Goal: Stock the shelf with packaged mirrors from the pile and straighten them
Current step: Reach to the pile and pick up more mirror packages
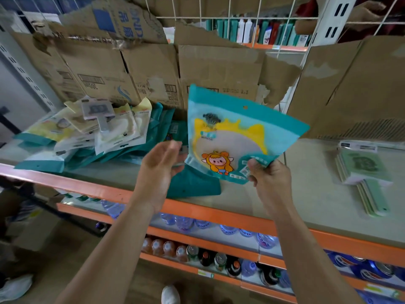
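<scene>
My right hand (pixel 268 175) pinches the lower corner of a teal packaged mirror (pixel 230 137) with a yellow frame and a cartoon figure, holding it tilted above the shelf (pixel 274 202). My left hand (pixel 161 165) hovers open beside the pack's left edge, palm turned toward it, apart from it or just brushing it. A loose pile of packaged mirrors (pixel 92 132) in teal, yellow and white lies on the shelf's left part. One teal pack (pixel 192 185) lies flat below the held one.
Torn cardboard boxes (pixel 153 69) line the back of the shelf, with a wire grid above. A neat stack of green packs (pixel 366 172) lies at the right. The orange shelf edge (pixel 219 213) runs in front. Bottles and cans fill the lower shelves.
</scene>
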